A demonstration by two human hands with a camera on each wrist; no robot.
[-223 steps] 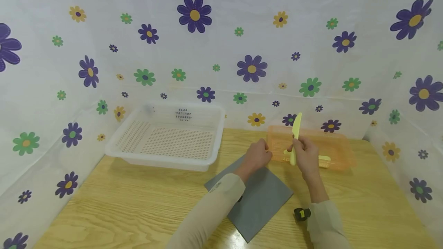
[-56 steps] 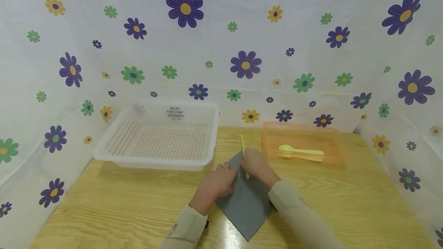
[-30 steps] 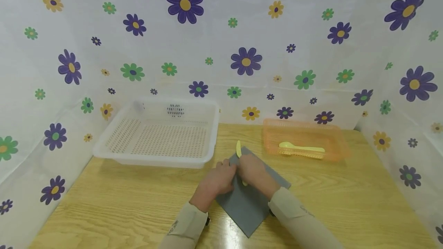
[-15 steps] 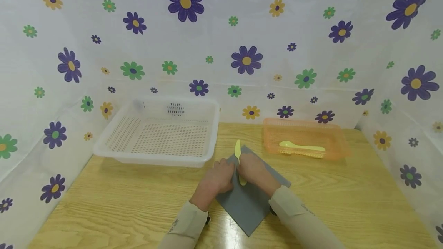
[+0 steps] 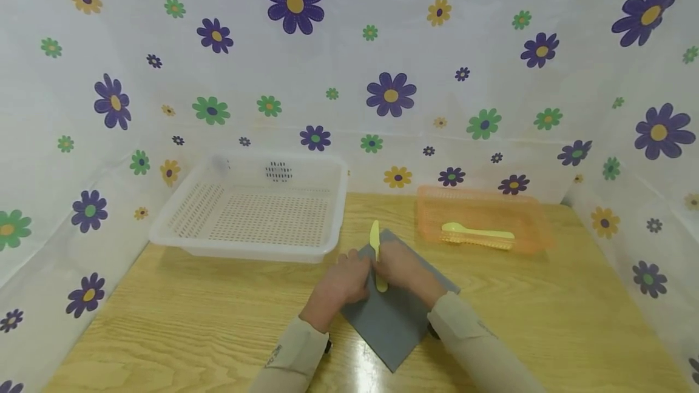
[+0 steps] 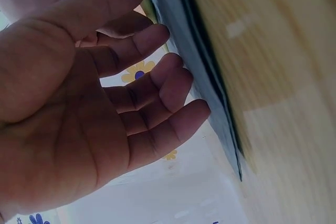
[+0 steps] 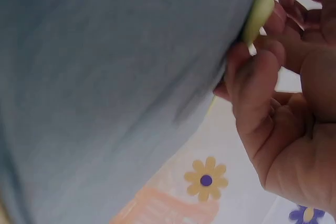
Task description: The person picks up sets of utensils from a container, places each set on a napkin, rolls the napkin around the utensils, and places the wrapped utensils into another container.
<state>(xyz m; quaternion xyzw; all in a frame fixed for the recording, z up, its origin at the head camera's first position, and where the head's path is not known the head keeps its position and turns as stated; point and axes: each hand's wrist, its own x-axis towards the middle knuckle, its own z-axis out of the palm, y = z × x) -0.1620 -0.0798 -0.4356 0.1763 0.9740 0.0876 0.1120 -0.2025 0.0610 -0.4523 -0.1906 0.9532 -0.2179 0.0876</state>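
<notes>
A folded grey cloth (image 5: 390,326) lies cornerwise on the wooden table, its layered edge showing in the left wrist view. Along its far left part lies a pale yellow plastic knife (image 5: 375,238), blade tip away from me. My right hand (image 5: 403,265) pinches the knife at mid-length with curled fingers; the handle end (image 7: 260,17) sticks out past them in the right wrist view. My left hand (image 5: 343,284) rests its fingertips on the cloth just left of the knife. In the left wrist view its fingers (image 6: 152,140) are loosely bent, with nothing gripped.
A white perforated basket (image 5: 246,250) stands at the back left. At the back right an orange basket (image 5: 486,196) holds a yellow spoon (image 5: 477,233). A flowered plastic sheet (image 5: 349,47) closes off the back and both sides of the table.
Earlier my right hand held the knife upright by the orange basket. It has since brought the knife down onto the cloth and straightened it slightly. My left hand has shifted left on the cloth.
</notes>
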